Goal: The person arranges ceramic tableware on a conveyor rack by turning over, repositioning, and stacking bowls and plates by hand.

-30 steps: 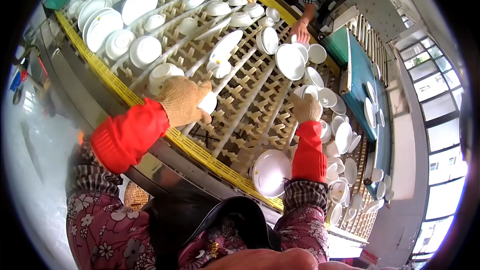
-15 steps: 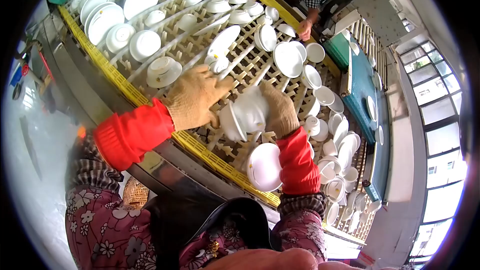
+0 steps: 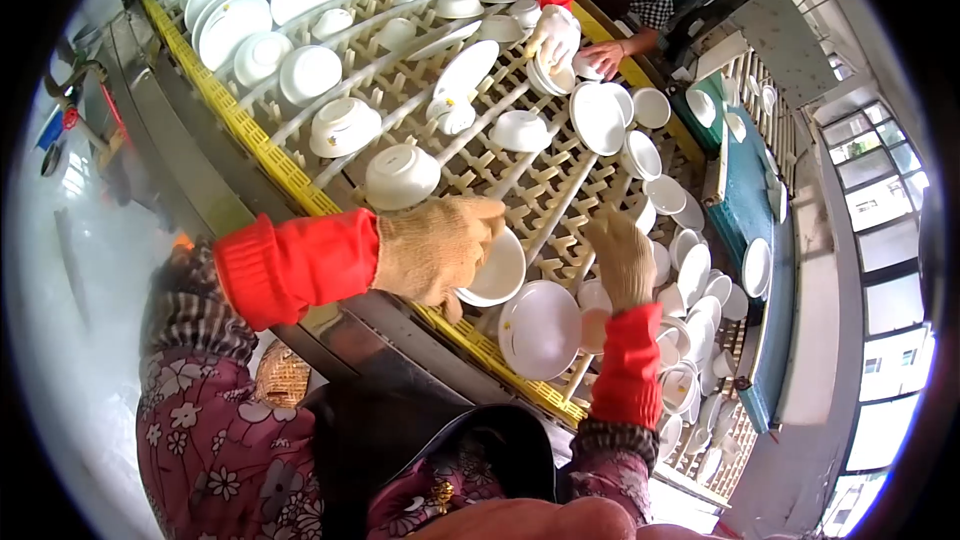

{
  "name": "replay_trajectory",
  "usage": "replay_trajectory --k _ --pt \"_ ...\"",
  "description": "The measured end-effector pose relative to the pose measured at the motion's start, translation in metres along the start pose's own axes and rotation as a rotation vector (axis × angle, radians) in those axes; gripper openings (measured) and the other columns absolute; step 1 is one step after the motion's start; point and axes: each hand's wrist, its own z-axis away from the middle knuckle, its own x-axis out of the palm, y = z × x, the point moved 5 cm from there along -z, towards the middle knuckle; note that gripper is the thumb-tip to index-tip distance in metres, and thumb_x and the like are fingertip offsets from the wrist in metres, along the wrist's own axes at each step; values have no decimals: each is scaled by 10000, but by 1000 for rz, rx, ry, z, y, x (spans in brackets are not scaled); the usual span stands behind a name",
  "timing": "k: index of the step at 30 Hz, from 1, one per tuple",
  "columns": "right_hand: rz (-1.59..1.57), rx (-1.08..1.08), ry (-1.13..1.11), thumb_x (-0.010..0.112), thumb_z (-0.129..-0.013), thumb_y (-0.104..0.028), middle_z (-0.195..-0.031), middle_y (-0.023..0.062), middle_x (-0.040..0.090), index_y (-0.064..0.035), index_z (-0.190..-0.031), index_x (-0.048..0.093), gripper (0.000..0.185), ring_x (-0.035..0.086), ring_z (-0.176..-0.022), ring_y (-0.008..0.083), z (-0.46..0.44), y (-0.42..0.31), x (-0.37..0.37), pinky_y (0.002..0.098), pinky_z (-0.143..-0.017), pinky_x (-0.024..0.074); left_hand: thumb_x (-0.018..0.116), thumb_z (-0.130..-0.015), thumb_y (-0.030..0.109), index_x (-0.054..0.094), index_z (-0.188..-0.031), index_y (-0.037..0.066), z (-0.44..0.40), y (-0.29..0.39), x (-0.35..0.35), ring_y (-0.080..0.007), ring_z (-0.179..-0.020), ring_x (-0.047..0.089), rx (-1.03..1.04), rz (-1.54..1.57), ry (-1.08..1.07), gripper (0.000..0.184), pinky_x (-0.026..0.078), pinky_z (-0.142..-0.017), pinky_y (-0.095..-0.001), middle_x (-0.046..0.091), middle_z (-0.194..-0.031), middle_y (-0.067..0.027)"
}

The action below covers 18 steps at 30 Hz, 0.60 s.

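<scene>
Both my hands wear tan knitted gloves and red cuffs. My left hand (image 3: pixel 440 248) grips a white bowl (image 3: pixel 498 270) by its side, the bowl tilted with its inside facing me. Just behind this hand an upside-down white bowl (image 3: pixel 402 177) rests on the pegged conveyor (image 3: pixel 545 205), with another upturned bowl (image 3: pixel 519 131) farther in. My right hand (image 3: pixel 622 258) is over the conveyor, fingers slightly bent, and no dish shows in it. Between my hands, a white plate (image 3: pixel 540 330) leans on the pegs close to the near edge.
A yellow slotted rail (image 3: pixel 262 152) borders the conveyor's near side. Cups and bowls (image 3: pixel 690 335) crowd its right end. Across from me a co-worker's gloved hand (image 3: pixel 553 37) and bare hand (image 3: pixel 605 58) touch dishes. A blue-green belt (image 3: pixel 745 185) carries plates at right.
The white bowls held between my hands have separated: two now rest upside down on the conveyor, one stays in my left hand. My right hand moved right; the co-worker's gloved hand reached toward dishes.
</scene>
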Motion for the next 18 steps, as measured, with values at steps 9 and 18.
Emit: replay_trajectory --k 9,18 --pt "106 90 -151 831 -948 -398 -1233 269 798 17 -1418 739 634 787 -1143 370 76 11 -12 462 -1017 598 714 -1075 373 831 -1176 288 12 -27 25 -257 -979 804 -459 523 -229 176 684 -878 -371 797 -1197 -132" --pt "234 141 19 871 -920 -277 -1240 244 805 -13 -1378 773 537 777 -1169 413 79 -1 -13 475 -1037 607 855 -931 333 609 -1465 86 90 -174 -67 -299 -1046 827 -757 -422 618 638 706 -891 -402 809 -1158 -164"
